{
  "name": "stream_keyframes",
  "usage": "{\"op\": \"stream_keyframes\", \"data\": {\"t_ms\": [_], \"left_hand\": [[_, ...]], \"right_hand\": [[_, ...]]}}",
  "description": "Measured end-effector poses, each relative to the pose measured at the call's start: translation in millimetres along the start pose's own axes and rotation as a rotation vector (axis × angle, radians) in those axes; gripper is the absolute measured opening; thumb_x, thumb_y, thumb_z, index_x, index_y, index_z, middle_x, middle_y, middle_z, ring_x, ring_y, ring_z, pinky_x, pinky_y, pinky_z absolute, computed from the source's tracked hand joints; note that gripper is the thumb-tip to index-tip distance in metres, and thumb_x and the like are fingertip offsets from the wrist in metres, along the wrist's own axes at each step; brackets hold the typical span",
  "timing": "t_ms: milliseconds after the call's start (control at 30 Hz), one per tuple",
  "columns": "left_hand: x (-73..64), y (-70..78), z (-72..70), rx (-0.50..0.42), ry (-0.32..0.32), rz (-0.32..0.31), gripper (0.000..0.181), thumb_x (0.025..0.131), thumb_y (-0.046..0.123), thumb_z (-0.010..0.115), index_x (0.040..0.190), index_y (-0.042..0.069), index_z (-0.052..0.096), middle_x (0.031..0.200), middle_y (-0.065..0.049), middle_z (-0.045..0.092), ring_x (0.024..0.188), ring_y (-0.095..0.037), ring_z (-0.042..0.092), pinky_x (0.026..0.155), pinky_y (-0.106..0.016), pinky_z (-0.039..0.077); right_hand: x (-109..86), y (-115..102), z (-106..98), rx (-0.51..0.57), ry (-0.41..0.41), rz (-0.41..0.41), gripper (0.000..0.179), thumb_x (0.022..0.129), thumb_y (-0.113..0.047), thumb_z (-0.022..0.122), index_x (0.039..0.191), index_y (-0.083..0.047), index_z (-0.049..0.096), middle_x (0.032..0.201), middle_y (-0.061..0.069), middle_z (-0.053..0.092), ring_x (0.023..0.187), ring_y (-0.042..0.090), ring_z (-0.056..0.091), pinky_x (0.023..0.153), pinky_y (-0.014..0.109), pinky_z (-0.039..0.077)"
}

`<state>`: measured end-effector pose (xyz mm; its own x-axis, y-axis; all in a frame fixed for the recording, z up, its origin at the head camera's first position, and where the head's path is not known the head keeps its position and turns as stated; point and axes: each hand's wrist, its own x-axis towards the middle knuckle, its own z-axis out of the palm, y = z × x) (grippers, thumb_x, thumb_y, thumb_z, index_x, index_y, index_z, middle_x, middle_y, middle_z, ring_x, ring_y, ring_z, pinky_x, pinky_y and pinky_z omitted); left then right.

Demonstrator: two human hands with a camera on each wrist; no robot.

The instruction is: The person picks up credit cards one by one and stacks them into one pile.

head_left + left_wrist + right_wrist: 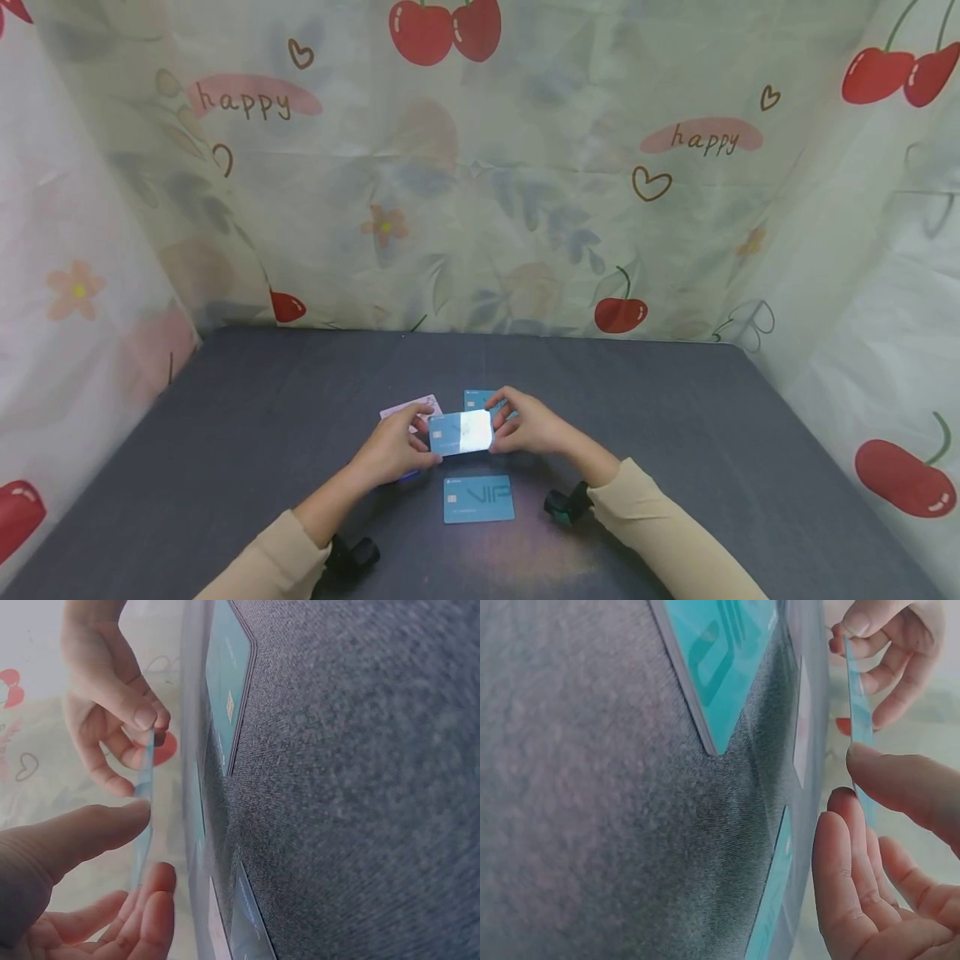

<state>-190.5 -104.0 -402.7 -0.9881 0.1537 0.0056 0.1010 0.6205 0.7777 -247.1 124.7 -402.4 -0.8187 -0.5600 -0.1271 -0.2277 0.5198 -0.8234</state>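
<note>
A blue card with a chip (446,435) is held up over the table between both hands, with a bright glare on its right half. My left hand (395,447) pinches its left edge, and my right hand (529,425) grips the right edge. Seen from the right wrist, the card (860,712) is nearly edge-on and apart from the tabletop. Nearer me lies a blue VIP card (478,500), which looks like a small stack in the wrist views. Behind the held card, another blue card (476,400) is partly covered by the right hand.
A pink card (408,407) lies behind the left hand. Beside it in the left wrist view is a dark blue card (250,926), mostly hidden from the head view. Dark grey cloth (637,400) covers the table, and printed curtains (510,250) surround it.
</note>
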Motion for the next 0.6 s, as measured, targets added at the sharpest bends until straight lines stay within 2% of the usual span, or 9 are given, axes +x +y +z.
{"op": "stream_keyframes", "data": {"t_ms": [200, 600], "left_hand": [[-2.0, 1.2, -0.7, -0.065, 0.029, 0.026, 0.063, 0.069, 0.0, 0.078, 0.127, 0.0, 0.052, 0.098, -0.011, 0.057, 0.071, -0.01, 0.059, 0.063, -0.024, 0.052], [-2.6, 0.7, 0.1, -0.114, 0.048, 0.069, 0.061, 0.07, -0.002, 0.077, 0.126, -0.001, 0.052, 0.097, -0.012, 0.058, 0.071, -0.01, 0.06, 0.065, -0.025, 0.054]], "right_hand": [[-5.6, -2, -1, 0.003, 0.029, -0.02, 0.052, 0.077, -0.003, 0.073, 0.122, -0.004, 0.047, 0.095, 0.012, 0.055, 0.08, 0.013, 0.063, 0.07, 0.029, 0.054], [-12.3, -3, -2, -0.004, 0.052, -0.027, 0.057, 0.077, -0.007, 0.074, 0.126, -0.002, 0.046, 0.094, 0.011, 0.056, 0.082, 0.015, 0.065, 0.071, 0.029, 0.054]]}}
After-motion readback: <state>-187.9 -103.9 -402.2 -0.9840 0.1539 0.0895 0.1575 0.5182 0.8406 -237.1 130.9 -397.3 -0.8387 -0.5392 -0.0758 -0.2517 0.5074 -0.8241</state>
